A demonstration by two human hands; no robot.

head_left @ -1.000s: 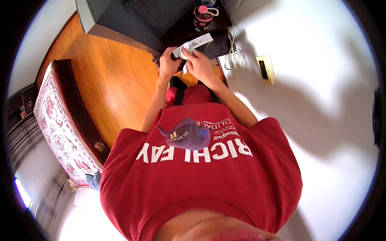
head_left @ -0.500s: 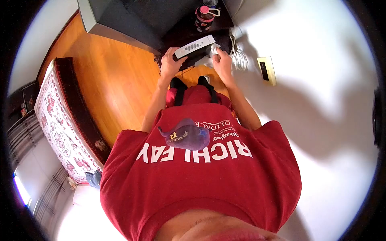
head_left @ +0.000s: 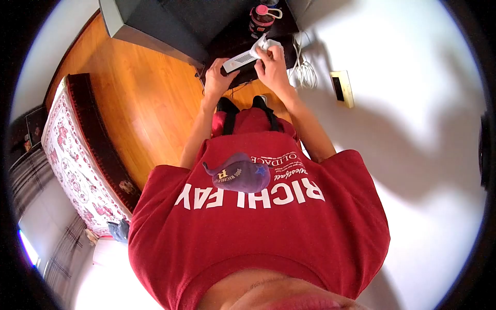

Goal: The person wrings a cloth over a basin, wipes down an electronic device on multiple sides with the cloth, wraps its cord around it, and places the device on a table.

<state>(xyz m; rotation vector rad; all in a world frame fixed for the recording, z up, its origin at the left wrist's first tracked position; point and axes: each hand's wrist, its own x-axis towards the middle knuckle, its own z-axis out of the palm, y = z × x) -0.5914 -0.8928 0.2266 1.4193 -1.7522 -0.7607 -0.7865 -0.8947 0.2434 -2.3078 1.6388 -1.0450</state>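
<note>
A white box-shaped device [head_left: 239, 62] with slots along its side is held up in front of a dark stand. My left hand [head_left: 219, 78] grips its left end, fingers bent around the edge. At the device's right end my right hand [head_left: 273, 68] pinches a crumpled white cloth or tissue [head_left: 265, 46] and presses it against the surface. The right end of the device is partly hidden behind the cloth and fingers.
Behind the hands is a dark stand [head_left: 238, 32] bearing a bottle with a pink lid [head_left: 262, 21]. A large grey-black screen or cabinet [head_left: 160, 31] is at the upper left. Coiled white cable [head_left: 306, 75] hangs by the wall, near a yellowish wall panel [head_left: 342, 89].
The cloth in my right hand went from the device's middle off to its right, then back up onto its right end. My left hand has kept hold of the device.
</note>
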